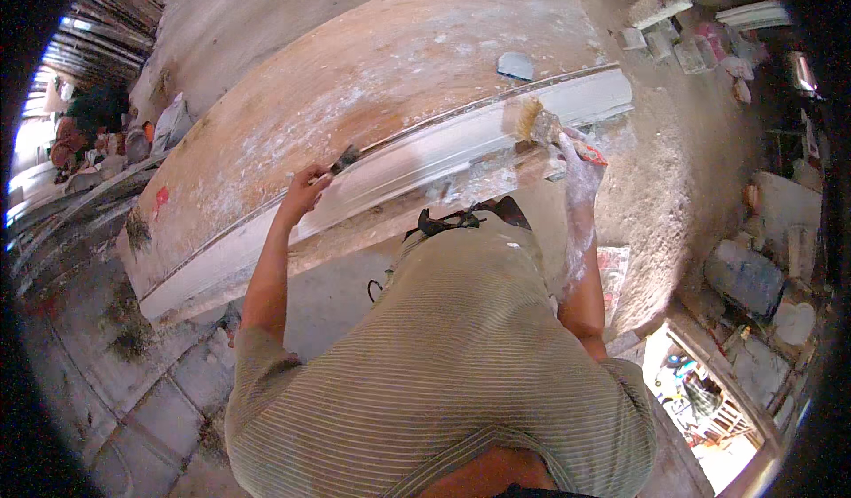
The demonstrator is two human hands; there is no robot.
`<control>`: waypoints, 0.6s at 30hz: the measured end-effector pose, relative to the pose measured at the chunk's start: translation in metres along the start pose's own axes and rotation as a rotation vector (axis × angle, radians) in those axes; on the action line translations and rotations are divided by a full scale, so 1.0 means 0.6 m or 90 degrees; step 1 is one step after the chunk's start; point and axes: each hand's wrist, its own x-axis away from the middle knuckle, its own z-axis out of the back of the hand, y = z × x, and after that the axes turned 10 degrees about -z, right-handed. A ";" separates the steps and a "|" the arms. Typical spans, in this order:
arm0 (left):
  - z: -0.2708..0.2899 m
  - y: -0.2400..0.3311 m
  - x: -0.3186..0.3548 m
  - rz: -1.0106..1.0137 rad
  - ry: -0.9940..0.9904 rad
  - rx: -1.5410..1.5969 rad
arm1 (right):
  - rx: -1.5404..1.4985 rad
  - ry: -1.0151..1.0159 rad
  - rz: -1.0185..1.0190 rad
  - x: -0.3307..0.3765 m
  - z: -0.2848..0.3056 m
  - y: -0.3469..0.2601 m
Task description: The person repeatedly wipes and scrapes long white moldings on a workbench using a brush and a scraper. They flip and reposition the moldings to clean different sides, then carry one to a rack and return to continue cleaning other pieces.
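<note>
A long white moulding [399, 168], likely plaster, runs along the near edge of a worktop [310, 99] smeared with white. My right hand [581, 170], coated in white powder, is closed round a wide brush [541, 124] with pale yellowish bristles and a bit of red at its handle. Its bristles are over the moulding's right part; whether they touch it I cannot tell. Farther left, my left hand [307, 191] grips a small dark-tipped tool [344, 159], perhaps a narrow brush, whose tip lies close to the moulding's far edge.
A flat bluish-grey piece [515, 66] lies on the worktop behind the moulding's right end. A rough wall-like surface [665, 188] rises on the right. Clutter and a grey container [745, 276] stand farther right. Long strips [106, 33] are stacked at the far left.
</note>
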 end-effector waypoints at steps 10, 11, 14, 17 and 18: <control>-0.383 0.215 -0.226 -0.424 -0.019 -0.203 | 0.005 -0.025 0.038 -0.047 0.019 -0.011; -0.428 0.246 -0.257 -0.442 -0.021 -0.199 | -0.006 -0.025 0.051 -0.055 0.030 -0.012; -0.548 0.331 -0.353 -0.466 -0.040 -0.226 | -0.030 0.029 0.023 -0.079 0.071 -0.016; -0.667 0.449 -0.408 -0.472 -0.081 -0.271 | -0.032 0.186 -0.027 -0.127 0.134 0.088; -0.702 0.483 -0.424 -0.463 -0.086 -0.284 | -0.046 0.172 -0.026 -0.125 0.151 0.071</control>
